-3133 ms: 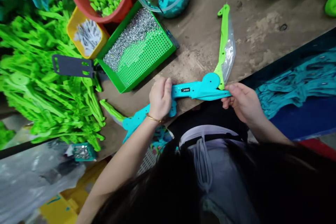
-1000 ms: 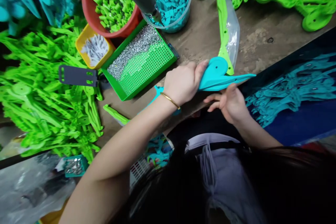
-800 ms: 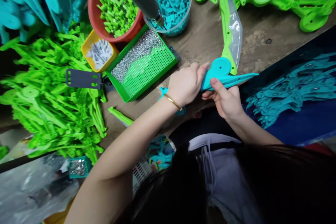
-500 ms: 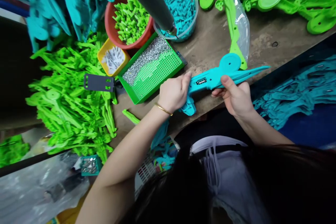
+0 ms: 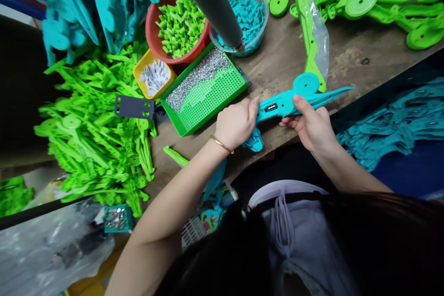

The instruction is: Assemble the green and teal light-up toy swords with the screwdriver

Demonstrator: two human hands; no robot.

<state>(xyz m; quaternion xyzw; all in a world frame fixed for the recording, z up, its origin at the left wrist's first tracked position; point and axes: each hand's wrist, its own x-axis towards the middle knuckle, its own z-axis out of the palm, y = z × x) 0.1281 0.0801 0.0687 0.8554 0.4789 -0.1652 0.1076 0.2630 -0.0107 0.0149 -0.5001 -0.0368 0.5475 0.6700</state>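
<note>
A long turquoise plastic part (image 5: pixel 287 102), shaped somewhat like a toy gun, is held between both hands above the table edge. It carries a round disc on its far side, a slot with a small metal piece that looks like a spring, and a pointed end on the right. My left hand (image 5: pixel 236 122) is wrapped round its handle end, covering part of it. My right hand (image 5: pixel 314 122) pinches it near the disc, thumb on top and fingers beneath. Just beyond the disc lies a lime-green arm-shaped part (image 5: pixel 307 32) with clear plastic along it.
A green perforated tray (image 5: pixel 211 97) of small screws stands left of the hands. Behind are a red bowl (image 5: pixel 152 32), a clear tub (image 5: pixel 265 14) and a yellow box (image 5: pixel 138 71). A dark pole (image 5: pixel 211 4) slants overhead. Green parts (image 5: pixel 97 138) pile up at left.
The view has shifted a little. My left hand sits slightly further right, closer to my right hand. Both hands keep hold of the turquoise part.
</note>
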